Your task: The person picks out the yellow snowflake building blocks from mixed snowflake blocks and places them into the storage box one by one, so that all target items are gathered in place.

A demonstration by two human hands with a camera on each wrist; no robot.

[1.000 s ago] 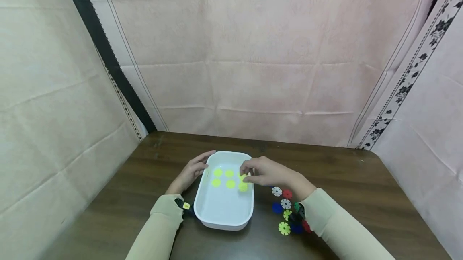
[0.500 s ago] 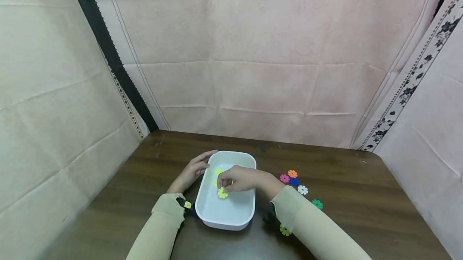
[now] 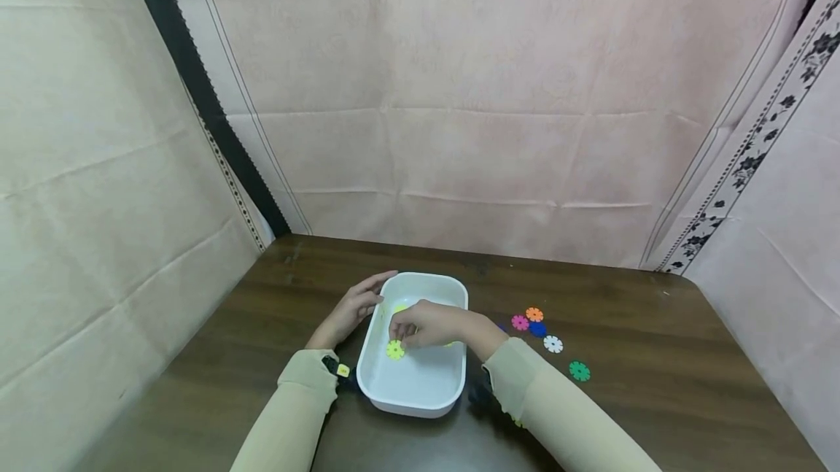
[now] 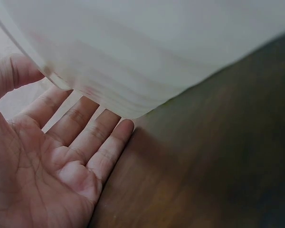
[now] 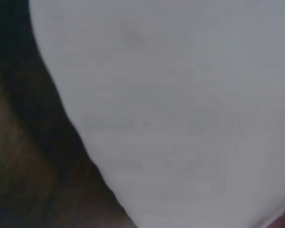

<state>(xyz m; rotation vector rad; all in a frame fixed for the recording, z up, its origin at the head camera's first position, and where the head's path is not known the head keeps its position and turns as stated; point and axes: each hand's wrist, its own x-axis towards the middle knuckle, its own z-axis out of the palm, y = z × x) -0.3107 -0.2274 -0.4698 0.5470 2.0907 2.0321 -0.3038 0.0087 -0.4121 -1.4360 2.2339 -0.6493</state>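
Note:
In the head view, my right hand (image 3: 426, 324) reaches over the white plastic tray (image 3: 410, 384) and pinches a yellow-green notched disc (image 3: 395, 349) between thumb and fingers, low inside the tray. Part of another yellow-green disc (image 3: 399, 308) shows just beyond the knuckles; the hand hides most of the others. My left hand (image 3: 351, 311) lies along the tray's left side. The left wrist view shows that left hand (image 4: 57, 156) with fingers extended, their tips against the tray's outer wall (image 4: 147, 52), and the thumb at the rim. Only the blurred tray wall (image 5: 171, 104) fills most of the right wrist view.
Right of the tray, loose notched discs lie on the dark wooden table (image 3: 623, 355): orange (image 3: 534, 314), pink (image 3: 520, 322), blue (image 3: 537, 330), white (image 3: 553, 344) and green (image 3: 580, 371). The right sleeve covers some others. Pale cloth (image 3: 472, 93) hangs behind the table.
My right hand has moved from the tray's right side to its left part, bringing a yellow-green disc along, then slightly further left. The left hand has stayed at the tray's side.

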